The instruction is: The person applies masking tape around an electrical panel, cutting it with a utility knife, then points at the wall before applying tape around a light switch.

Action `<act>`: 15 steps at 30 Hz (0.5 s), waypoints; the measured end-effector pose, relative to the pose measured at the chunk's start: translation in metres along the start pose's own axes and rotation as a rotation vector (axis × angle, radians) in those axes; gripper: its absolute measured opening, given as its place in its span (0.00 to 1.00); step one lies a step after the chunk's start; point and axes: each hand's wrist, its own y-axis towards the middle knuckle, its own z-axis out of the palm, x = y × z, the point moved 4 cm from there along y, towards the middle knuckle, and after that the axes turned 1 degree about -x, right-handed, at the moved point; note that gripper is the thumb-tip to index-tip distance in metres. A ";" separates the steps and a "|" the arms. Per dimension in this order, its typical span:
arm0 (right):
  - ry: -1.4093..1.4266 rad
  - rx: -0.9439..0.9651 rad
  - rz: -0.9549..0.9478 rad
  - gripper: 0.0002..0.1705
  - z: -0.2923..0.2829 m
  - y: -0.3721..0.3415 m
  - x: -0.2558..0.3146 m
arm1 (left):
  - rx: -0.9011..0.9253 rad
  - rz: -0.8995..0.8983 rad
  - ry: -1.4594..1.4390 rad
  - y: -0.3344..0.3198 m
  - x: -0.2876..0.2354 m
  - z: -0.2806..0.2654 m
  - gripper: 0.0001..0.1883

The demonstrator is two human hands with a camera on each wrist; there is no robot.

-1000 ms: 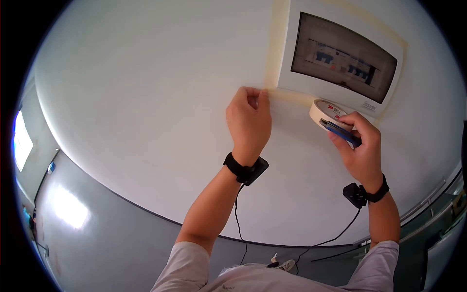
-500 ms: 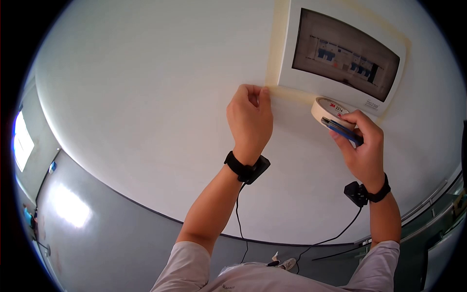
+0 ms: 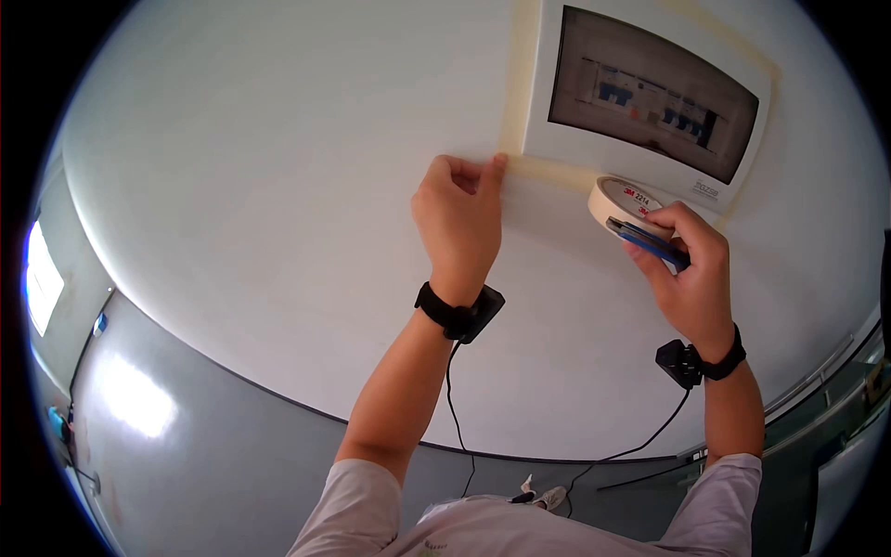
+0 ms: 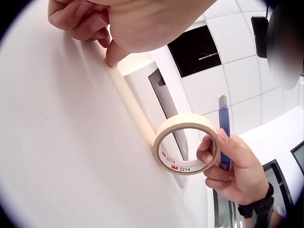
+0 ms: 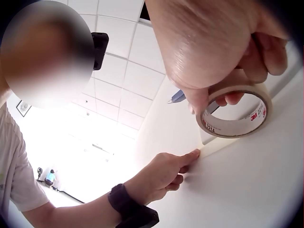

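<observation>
The right hand point(image 3: 691, 269) grips a roll of masking tape point(image 3: 608, 209) together with a blue utility knife point(image 3: 654, 243), below a white breaker box point(image 3: 541, 139) on the wall. From the roll a tape strip point(image 3: 557, 174) runs along the box's lower edge to its lower left corner. There the thumb of the left hand point(image 3: 459, 218) presses the strip's end, the other fingers curled. In the left wrist view the knife point(image 4: 224, 118) shows its blade, and the strip point(image 4: 133, 104) lies between thumb and roll point(image 4: 185, 121).
More tape point(image 3: 520, 84) borders the box's left side, top and right. Around it spreads a white wall point(image 3: 278, 186). Cables point(image 3: 452, 399) hang from both wrist cameras. A grey floor point(image 3: 241, 418) and metal rails point(image 3: 826, 381) lie lower down.
The left hand has shifted slightly left and up in the head view, its thumb still at the box's corner. The box and roll appear a little further left and up; the right hand's grip is unchanged.
</observation>
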 end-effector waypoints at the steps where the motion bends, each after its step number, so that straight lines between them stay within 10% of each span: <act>1: -0.016 0.010 0.003 0.15 -0.001 0.000 0.000 | 0.002 0.002 0.000 0.002 0.000 0.000 0.20; 15: -0.022 0.049 0.045 0.14 -0.003 0.006 0.001 | 0.023 -0.031 0.127 0.009 0.010 -0.005 0.24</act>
